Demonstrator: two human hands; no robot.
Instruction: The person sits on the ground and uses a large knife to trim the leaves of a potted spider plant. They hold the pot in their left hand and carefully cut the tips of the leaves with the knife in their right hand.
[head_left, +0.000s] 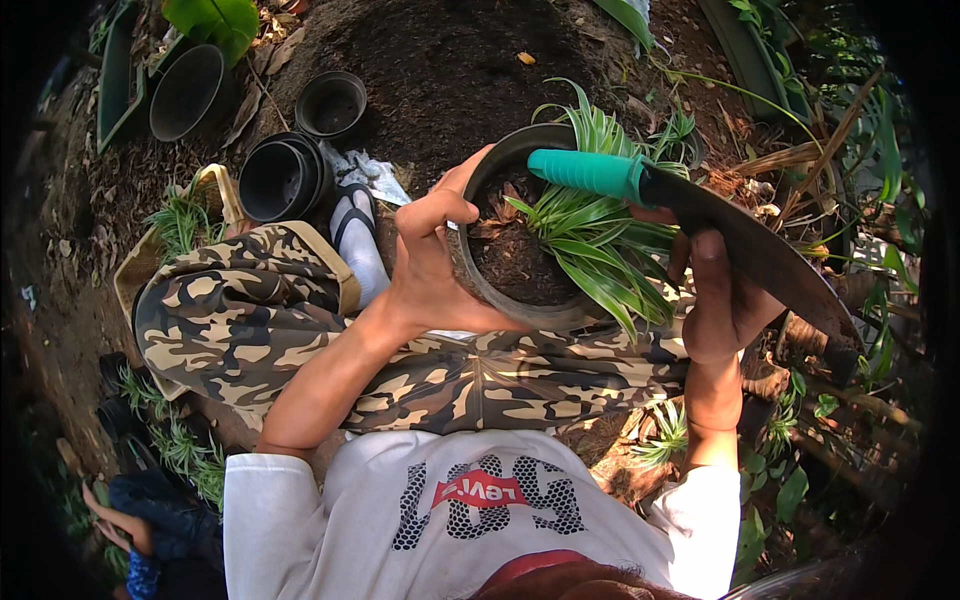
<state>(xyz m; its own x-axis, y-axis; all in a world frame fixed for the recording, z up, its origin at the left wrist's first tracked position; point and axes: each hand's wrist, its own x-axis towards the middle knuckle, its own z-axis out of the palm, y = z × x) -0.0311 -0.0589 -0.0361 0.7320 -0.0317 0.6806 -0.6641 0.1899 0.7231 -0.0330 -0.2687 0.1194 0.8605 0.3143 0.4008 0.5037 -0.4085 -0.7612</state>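
My left hand (442, 255) grips the near left side of a dark round plastic plant pot (480, 281), its thumb and fingers spread along the rim. Inside the pot are brown soil and dry leaf bits, with a green and white striped spider plant (592, 240) leaning over the right side. My right hand (712, 292) holds a knife with a broad dark blade (765, 247) by the blade. Its green ribbed handle (585, 174) points left across the pot and the leaves. Some right fingers are hidden behind the blade and leaves.
Stacked black pots (277, 182), a small black pot (331, 105) and a larger one (189, 94) stand at the upper left. Dark soil (450, 67) lies beyond. A tan basket (330, 262) with spider plants is by my left leg. Another person's arm (124, 519) shows at the lower left.
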